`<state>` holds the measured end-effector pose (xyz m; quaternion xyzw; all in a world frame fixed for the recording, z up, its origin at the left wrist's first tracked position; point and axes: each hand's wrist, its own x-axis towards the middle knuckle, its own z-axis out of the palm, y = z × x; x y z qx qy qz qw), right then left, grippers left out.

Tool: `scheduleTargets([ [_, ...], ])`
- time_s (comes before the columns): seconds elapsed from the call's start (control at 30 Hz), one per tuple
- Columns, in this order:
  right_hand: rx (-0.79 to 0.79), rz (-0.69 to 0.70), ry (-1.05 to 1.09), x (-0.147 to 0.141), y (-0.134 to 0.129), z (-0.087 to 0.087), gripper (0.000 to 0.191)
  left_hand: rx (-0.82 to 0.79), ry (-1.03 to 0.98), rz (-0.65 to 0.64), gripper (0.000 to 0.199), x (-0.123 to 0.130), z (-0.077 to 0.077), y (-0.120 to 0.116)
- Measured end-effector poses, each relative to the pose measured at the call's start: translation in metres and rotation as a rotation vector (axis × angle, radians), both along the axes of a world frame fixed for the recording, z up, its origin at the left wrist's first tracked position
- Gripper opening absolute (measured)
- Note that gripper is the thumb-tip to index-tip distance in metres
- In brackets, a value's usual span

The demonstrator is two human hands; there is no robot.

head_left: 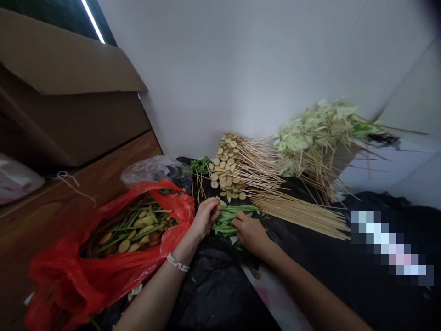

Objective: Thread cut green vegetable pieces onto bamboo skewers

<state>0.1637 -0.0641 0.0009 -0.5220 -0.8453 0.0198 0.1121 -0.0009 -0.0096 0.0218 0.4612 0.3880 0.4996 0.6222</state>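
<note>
"What is held?"

"Green stalks (227, 219) are pinched narrowly by the left hand (206, 218) and the right hand (250, 233)."

"And around them?"

"Black plastic (213, 285) is spread beneath; skewered slices (224, 168) are piled beyond, bare skewers (299, 214) are laid rightward, and a red bag (172, 202) is left."

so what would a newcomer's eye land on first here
The bright red plastic bag at lower left grabs attention first, holding green stalks and pale slices. Behind it, against the wall, bamboo skewers fan out, some threaded with pale round slices and, further right, pale green leaves. At centre, the left hand and right hand sit over a bunch of green stalks.
</note>
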Motion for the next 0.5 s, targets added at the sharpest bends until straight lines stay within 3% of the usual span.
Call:
scheduleTargets([
  [0.13, -0.006, -0.025, 0.014, 0.0032, 0.0022, 0.0023, 0.022, 0.008, 0.032, 0.03, 0.028, -0.0004, -0.0025, 0.0022],
  [0.5, 0.058, 0.043, -0.086, -0.0046, 0.0, -0.0058, 0.016, 0.009, 0.088, 0.037, 0.033, -0.0003, -0.005, 0.003],
])
